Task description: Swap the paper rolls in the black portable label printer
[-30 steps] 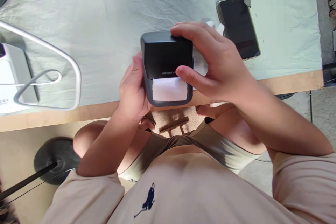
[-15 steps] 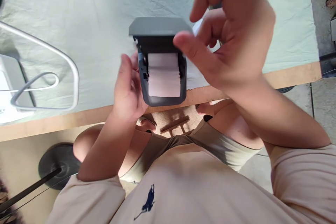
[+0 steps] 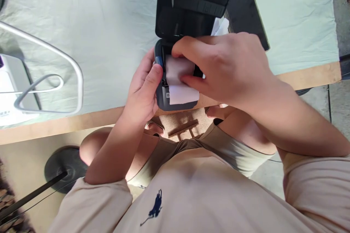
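Note:
A small dark grey label printer (image 3: 177, 106) is held over the table's front edge, its lid (image 3: 175, 18) swung up and back so the black roller inside shows. Around its left side wraps my left hand (image 3: 143, 87), thumb on the rim. White paper from a roll (image 3: 180, 71) lies in the printer's bay, with its loose end over the front lip. From the right, my right hand (image 3: 224, 65) reaches into the bay, thumb and index finger on the paper roll. Its other fingers are mostly hidden behind the hand.
Behind my right hand lies a dark phone (image 3: 247, 14) on the pale green tablecloth (image 3: 109, 25). Crumpled white paper (image 3: 221, 26) sits beside it. At the left are a white device (image 3: 16, 91) and a thick white cable (image 3: 78, 76). A round black stand base (image 3: 62, 169) is on the floor.
The printer's lid has swung from partly raised to wide open. My right hand has moved from the lid down into the bay onto the paper roll. My left hand still holds the printer.

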Tool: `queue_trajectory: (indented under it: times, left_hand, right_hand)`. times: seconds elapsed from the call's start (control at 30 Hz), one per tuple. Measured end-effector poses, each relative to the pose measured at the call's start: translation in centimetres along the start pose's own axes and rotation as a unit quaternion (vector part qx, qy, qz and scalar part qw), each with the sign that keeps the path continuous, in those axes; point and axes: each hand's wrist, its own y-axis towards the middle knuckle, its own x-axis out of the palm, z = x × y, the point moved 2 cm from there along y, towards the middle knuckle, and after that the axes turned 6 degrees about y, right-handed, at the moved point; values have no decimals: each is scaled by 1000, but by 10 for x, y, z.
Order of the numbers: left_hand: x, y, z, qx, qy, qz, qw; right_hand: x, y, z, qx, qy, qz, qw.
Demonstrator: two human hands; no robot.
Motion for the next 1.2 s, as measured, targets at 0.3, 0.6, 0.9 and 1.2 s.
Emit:
queue_trajectory:
  times: [0.3, 0.6, 0.9, 1.2]
  left_hand:
    - [-9, 8, -10, 49, 5, -26, 998]
    - [-11, 8, -12, 62, 35, -24, 997]
    - [-14, 15, -11, 16, -72, 25, 997]
    - [-15, 16, -12, -6, -111, 61, 992]
  right_hand:
    - [-8, 1, -9, 29, -123, -128, 984]
    - [-5, -1, -3, 22, -78, -71, 994]
    - [-26, 4, 36, 39, 535, 140, 832]
    - [6, -6, 64, -104, 354, 104, 924]
